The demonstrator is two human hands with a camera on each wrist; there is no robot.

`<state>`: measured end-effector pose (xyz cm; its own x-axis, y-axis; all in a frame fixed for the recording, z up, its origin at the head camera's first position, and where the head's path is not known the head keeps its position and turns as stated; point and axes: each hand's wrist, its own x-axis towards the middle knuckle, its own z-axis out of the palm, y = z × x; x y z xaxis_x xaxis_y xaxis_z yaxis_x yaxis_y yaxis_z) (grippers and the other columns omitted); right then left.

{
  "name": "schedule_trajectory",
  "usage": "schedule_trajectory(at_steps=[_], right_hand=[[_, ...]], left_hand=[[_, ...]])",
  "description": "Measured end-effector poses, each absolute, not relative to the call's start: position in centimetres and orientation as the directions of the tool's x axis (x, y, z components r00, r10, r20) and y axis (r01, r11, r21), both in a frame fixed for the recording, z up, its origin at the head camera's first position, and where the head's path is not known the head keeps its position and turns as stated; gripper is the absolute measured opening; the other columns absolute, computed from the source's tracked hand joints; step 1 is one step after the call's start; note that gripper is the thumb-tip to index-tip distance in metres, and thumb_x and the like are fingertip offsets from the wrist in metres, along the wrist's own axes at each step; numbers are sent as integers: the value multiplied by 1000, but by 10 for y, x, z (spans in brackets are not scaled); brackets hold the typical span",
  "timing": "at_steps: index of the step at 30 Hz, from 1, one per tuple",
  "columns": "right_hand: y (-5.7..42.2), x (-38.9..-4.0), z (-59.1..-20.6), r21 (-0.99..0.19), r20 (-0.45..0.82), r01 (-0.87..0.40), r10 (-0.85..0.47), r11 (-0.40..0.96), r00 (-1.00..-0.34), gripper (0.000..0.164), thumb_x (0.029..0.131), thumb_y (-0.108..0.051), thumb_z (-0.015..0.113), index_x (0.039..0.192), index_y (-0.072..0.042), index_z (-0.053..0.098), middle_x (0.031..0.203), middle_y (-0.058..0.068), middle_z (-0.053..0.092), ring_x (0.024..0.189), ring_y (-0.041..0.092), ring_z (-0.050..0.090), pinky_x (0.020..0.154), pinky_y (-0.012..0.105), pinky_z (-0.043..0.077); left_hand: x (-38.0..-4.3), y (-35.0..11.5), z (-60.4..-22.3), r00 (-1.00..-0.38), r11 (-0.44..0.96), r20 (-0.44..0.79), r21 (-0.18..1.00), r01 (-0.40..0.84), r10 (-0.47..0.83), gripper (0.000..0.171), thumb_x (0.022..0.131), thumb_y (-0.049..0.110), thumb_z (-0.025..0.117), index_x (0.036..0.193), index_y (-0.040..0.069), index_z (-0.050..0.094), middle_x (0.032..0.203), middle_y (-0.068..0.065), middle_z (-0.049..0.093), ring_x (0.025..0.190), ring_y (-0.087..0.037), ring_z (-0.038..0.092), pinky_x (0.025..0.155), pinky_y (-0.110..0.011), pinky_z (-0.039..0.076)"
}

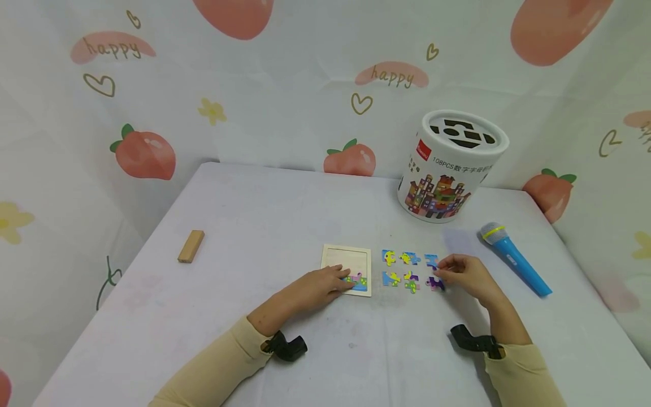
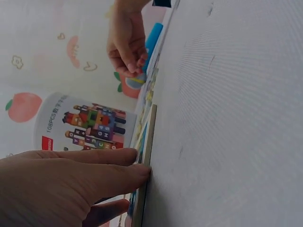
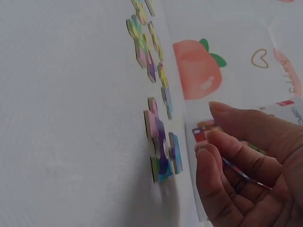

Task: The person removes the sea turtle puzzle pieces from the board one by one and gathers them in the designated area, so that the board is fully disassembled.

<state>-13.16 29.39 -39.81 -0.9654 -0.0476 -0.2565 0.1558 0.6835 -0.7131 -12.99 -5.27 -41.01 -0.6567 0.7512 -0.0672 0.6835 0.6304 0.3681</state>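
My left hand [image 1: 316, 289] rests on a square wooden puzzle tray [image 1: 351, 258], its fingers extended over the lower left part and touching the rim in the left wrist view. Colourful pieces [image 1: 360, 282] fill the tray's lower part, partly hidden by the fingers. Just right of the tray, several loose jigsaw pieces lie in two rows. My right hand [image 1: 470, 278] hovers at the right end of these rows, fingers loosely bent, with nothing between them in the right wrist view. Closest to it are a purple jigsaw piece [image 3: 161, 137] and a blue jigsaw piece [image 3: 175, 152].
A large white block tub [image 1: 442, 169] stands at the back right. To the right of the pieces lies a blue toy microphone [image 1: 521, 263]. A small wooden block [image 1: 191, 246] sits at the left of the table, and a printed cloth [image 1: 280, 102] hangs behind.
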Motion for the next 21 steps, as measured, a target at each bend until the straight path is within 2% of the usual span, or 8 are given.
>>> schedule_trajectory(at_steps=[6, 21], right_hand=[[287, -130, -394, -709, -244, 131, -66, 693, -968, 43, 85, -29, 68, 110, 5, 60, 90, 6, 63, 78, 13, 52, 65, 20, 47], [274, -133, -396, -725, -189, 39, -145, 687, -971, 38, 84, -25, 69, 108, 4, 64, 88, 7, 66, 78, 13, 55, 62, 20, 47]], left_hand=[[-132, -55, -409, -666, 628, -71, 421, 655, 742, 46, 92, 16, 57, 137, 12, 48, 141, -9, 48, 134, -25, 40, 108, -41, 35], [-140, -63, -406, -680, 619, -38, 455, 641, 732, 48, 89, 22, 63, 133, 6, 52, 142, -13, 46, 135, -27, 39, 113, -41, 28]])
